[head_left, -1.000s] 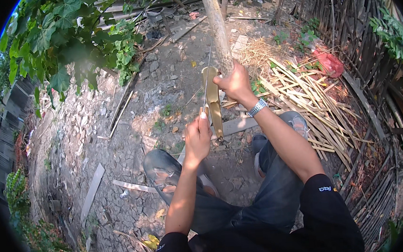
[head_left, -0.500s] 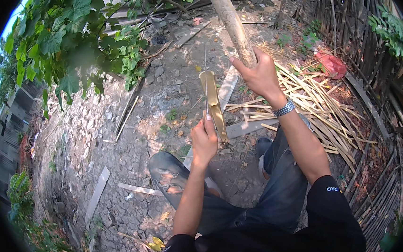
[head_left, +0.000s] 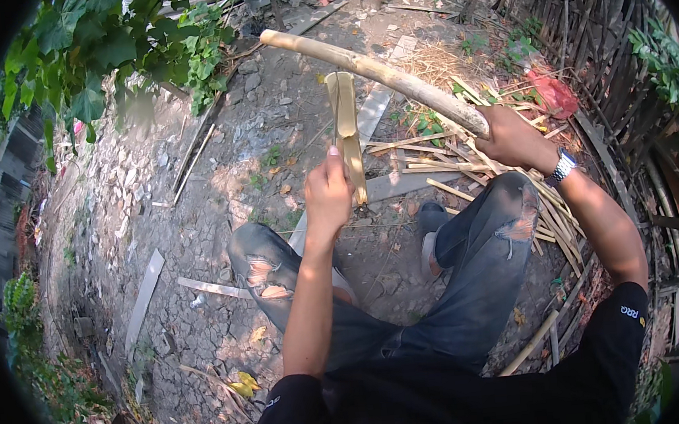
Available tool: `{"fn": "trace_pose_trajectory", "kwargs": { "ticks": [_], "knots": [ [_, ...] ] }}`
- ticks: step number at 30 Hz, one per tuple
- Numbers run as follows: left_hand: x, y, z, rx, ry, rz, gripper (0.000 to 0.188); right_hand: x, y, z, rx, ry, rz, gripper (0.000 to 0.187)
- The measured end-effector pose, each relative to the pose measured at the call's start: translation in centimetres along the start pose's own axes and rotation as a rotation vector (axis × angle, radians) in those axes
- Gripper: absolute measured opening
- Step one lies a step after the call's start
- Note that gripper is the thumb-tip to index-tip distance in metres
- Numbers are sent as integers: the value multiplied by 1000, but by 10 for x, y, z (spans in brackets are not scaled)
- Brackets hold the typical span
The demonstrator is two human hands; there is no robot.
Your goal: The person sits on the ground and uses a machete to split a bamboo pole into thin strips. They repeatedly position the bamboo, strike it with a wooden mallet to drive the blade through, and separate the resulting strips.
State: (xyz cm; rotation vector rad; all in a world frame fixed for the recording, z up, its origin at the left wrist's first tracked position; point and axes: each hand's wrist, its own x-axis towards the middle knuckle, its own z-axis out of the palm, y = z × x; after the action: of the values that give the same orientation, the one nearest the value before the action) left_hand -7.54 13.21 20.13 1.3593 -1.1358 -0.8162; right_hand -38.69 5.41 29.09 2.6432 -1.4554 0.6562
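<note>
A: What is being held by each hand?

B: A long wooden stick is being grasped near its closer end by the right hand, the fingers being curled firmly around it. A thin blade is being gripped by the left hand, the thumb being laid uppermost.

A: Where is the bamboo piece being seen, and how is it looking?

B: The bamboo piece is being seen just beyond the left hand, ahead of the knees. A narrow, golden-tan length is being shown, with its hollow inner side being turned into view like a small gutter. Partway down it is being crossed by a joint, below which a slimmer section is being seen.

A: How is the blade being placed?

B: It is being held along the bamboo's left side; how deeply it is being set cannot be told.

A: And the stick?

B: Pale, rounded and darker in patches, it is being slanted up and leftward past the bamboo's top end. A grey board is lying near the bamboo's lower end, and pale strips are being heaped to the right.
</note>
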Motion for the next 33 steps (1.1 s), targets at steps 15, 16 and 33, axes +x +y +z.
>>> {"fn": "trace_pose_trajectory", "kwargs": {
  "ticks": [15, 16, 33],
  "knots": [
    [1, -23, -16, -35, -83, -126, 53, 31, -33, -79, 946, 794, 130, 19],
    [0, -24, -16, -40, -94, -124, 53, 11, -38, -47, 767, 555, 311, 19],
    [75, -33, -90, 625, 26, -4, 61, -42, -15, -49, 982, 645, 534, 25]
  ]
}}
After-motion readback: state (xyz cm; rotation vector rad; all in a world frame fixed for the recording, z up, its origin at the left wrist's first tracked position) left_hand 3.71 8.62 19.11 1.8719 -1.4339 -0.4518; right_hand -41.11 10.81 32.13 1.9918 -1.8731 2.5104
